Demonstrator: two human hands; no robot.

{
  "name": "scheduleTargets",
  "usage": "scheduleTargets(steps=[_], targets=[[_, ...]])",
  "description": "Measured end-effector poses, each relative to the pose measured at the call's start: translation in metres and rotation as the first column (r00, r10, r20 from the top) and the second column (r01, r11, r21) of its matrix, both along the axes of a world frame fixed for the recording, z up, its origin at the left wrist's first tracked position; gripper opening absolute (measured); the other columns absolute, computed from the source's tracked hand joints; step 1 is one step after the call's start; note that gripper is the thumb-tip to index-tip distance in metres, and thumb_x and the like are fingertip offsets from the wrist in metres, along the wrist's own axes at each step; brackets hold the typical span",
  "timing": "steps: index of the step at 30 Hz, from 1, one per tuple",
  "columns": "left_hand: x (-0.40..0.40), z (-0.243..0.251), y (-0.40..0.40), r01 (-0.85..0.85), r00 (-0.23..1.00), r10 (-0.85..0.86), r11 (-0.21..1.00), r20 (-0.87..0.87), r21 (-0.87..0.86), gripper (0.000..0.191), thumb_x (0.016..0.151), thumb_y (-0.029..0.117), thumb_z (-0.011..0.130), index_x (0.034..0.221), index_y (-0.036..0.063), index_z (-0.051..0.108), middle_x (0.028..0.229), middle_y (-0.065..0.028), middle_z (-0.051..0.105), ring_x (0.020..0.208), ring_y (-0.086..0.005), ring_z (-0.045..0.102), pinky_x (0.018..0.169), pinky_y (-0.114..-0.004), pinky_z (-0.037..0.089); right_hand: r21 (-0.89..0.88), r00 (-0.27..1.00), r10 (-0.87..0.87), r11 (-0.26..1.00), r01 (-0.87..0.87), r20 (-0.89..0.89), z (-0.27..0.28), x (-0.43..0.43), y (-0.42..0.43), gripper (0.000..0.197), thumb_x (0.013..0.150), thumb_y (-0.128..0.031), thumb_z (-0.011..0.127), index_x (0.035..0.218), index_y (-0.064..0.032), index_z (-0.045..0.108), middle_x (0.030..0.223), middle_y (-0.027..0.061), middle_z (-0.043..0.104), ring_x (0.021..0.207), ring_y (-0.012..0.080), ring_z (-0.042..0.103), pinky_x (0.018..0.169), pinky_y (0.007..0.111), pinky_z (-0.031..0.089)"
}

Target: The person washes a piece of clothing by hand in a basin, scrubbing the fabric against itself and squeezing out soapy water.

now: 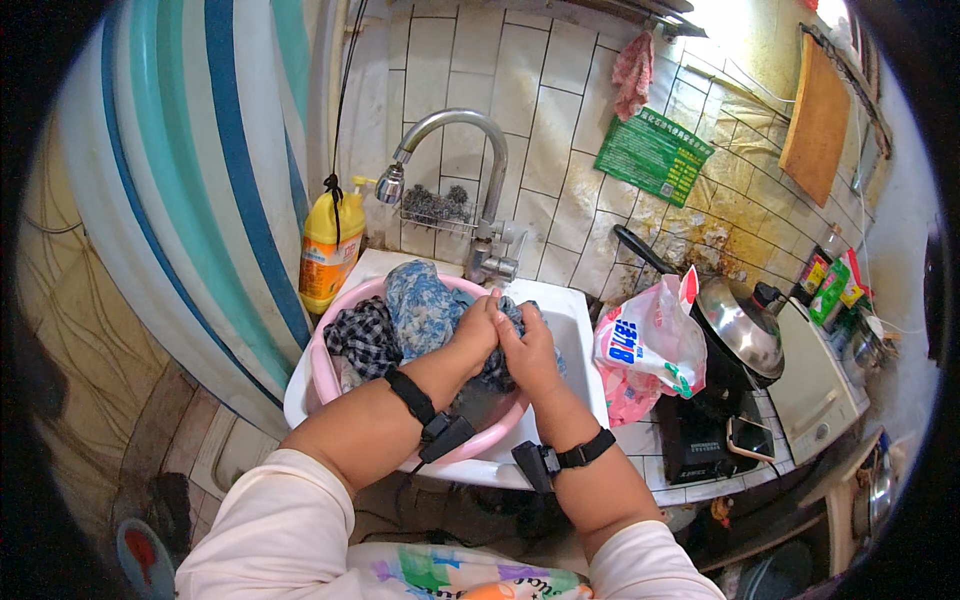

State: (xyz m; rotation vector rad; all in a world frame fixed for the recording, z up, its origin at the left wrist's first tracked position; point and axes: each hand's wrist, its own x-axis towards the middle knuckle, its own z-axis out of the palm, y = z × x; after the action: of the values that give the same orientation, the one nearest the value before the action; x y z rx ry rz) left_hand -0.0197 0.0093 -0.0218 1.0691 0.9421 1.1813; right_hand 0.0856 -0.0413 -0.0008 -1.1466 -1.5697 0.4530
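A pink plastic basin (324,375) stands in the white sink (596,360), holding wet clothes and some water. Over the basin, my left hand (476,330) and my right hand (526,349) meet, both closed on a dark, wet, patterned cloth (496,369) that shows between and below them. Left of my hands lies a blue-and-white floral cloth (424,307). Beside it at the basin's left is a black-and-grey checked cloth (365,337). Part of the dark cloth is hidden by my fingers.
A chrome faucet (495,157) arches behind the basin. A yellow pump bottle (330,251) stands at the sink's back left corner. To the right are a plastic detergent bag (652,337), a lidded wok (742,330) and a phone (750,437). A striped curtain (191,187) hangs at left.
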Motion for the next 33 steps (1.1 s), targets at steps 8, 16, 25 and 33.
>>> scheduleTargets(steps=[8, 16, 25, 33], targets=[[0.006, 0.028, -0.029, 0.154, 0.983, -0.158, 0.987, -0.095, -0.042, 0.056, 0.099, 0.047, 0.035, 0.131, 0.0036, 0.049, 0.131, -0.0162, 0.049, 0.12, -0.0246, 0.044, 0.099, -0.04, 0.033, -0.016, 0.952, -0.192, 0.979, 0.202, 0.237, -0.014, 0.017, 0.023, 0.041, 0.099, -0.038, 0.037, 0.087, -0.0022, 0.054, 0.082, 0.0283, 0.059, 0.08, 0.0493, 0.055, 0.069, 0.054, 0.041], [-0.002, 0.012, -0.013, 0.118, 0.993, -0.111, 0.974, 0.049, -0.192, 0.055, 0.096, 0.05, 0.041, 0.123, 0.0038, 0.055, 0.116, -0.0146, 0.058, 0.105, -0.0228, 0.053, 0.088, -0.038, 0.04, 0.095, 0.952, -0.102, 0.992, 0.078, 0.289, 0.019, -0.012, -0.021, 0.039, 0.092, -0.034, 0.052, 0.074, -0.0004, 0.057, 0.07, 0.0271, 0.058, 0.069, 0.0482, 0.056, 0.061, 0.051, 0.044], [0.013, 0.024, -0.027, 0.042, 0.991, -0.034, 0.997, -0.129, 0.063, 0.057, 0.094, 0.049, 0.047, 0.109, -0.0033, 0.063, 0.1, -0.0143, 0.065, 0.09, -0.0215, 0.058, 0.078, -0.036, 0.045, 0.029, 0.957, -0.238, 0.971, 0.236, 0.166, -0.013, 0.016, 0.023, 0.035, 0.096, -0.029, 0.044, 0.084, 0.0003, 0.059, 0.082, 0.0287, 0.06, 0.079, 0.0481, 0.057, 0.067, 0.052, 0.044], [0.003, 0.007, -0.011, -0.09, 0.884, 0.153, 0.983, -0.443, 0.161, 0.048, 0.097, 0.047, 0.043, 0.109, 0.0024, 0.058, 0.102, -0.0103, 0.062, 0.089, -0.0205, 0.057, 0.076, -0.035, 0.045, -0.024, 0.97, -0.158, 0.986, 0.165, 0.185, 0.0, 0.007, 0.002, 0.037, 0.093, -0.033, 0.049, 0.079, -0.0003, 0.057, 0.075, 0.0282, 0.058, 0.074, 0.0477, 0.056, 0.064, 0.053, 0.042]])
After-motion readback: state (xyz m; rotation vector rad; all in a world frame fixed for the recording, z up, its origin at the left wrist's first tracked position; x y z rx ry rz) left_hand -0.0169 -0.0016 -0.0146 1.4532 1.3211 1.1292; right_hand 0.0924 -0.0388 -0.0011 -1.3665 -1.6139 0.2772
